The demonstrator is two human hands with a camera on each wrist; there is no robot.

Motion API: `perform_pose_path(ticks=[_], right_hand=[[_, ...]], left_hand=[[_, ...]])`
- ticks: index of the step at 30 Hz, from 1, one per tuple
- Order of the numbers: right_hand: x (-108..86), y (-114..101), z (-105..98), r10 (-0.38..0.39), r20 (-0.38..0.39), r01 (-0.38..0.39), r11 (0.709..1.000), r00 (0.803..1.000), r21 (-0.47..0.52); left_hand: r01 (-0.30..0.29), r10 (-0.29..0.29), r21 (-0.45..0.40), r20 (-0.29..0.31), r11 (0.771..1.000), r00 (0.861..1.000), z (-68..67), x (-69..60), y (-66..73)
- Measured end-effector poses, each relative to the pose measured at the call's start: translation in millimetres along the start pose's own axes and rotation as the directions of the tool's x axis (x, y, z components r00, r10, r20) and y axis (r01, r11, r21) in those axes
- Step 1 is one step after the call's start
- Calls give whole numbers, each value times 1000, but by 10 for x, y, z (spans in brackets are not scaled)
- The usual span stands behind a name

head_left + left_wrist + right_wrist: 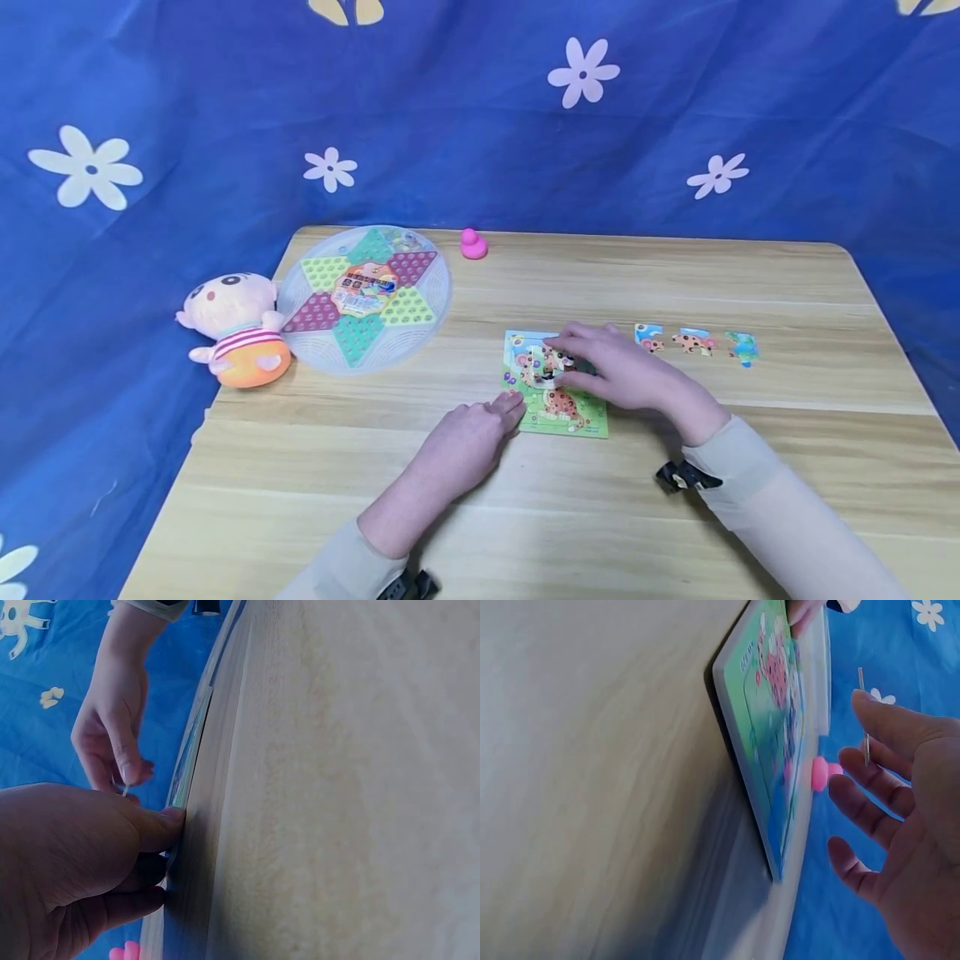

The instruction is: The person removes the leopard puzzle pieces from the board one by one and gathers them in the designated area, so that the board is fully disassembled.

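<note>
Fingers of the right hand [626,367] pinch a thin, pale-edged puzzle piece [867,750] above the green-and-blue, rectangular puzzle board [540,423]; the left hand's [468,437] extended fingers touch its edge. Slack pinching could drop the piece; light steadying, let the board slip.

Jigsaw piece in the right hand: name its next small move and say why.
Probably lower the jigsaw piece onto the jigsaw board: the right hand pinches it just above the board, while the left hand touches the board's left edge, seemingly steadying it. Its exact slot isn't clear.
</note>
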State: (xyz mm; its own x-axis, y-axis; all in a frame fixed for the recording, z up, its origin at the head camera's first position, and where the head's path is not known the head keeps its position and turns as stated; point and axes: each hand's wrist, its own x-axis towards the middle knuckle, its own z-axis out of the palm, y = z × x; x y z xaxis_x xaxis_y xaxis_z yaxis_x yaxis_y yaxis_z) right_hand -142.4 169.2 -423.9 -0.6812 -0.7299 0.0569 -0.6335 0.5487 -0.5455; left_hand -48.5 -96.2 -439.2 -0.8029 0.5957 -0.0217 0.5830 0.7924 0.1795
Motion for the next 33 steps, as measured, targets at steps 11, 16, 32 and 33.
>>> perform_pose_path(ticks=[11,16,32,33], right_hand=[[-324,61,-152,101,-28,-100,995,994,28],[-499,116,-187,142,-33,-141,990,989,31],[-1017,335,-243,191,-106,-190,982,976,20],[-1034,348,-242,190,-109,-189,982,976,17]], left_hand=[[26,-26,-38,8,999,1000,19,20,-5],[31,-31,-72,11,997,999,20,27,-6],[23,-33,-141,-69,990,997,51,42,-32],[23,-35,-147,-76,989,997,56,41,-34]])
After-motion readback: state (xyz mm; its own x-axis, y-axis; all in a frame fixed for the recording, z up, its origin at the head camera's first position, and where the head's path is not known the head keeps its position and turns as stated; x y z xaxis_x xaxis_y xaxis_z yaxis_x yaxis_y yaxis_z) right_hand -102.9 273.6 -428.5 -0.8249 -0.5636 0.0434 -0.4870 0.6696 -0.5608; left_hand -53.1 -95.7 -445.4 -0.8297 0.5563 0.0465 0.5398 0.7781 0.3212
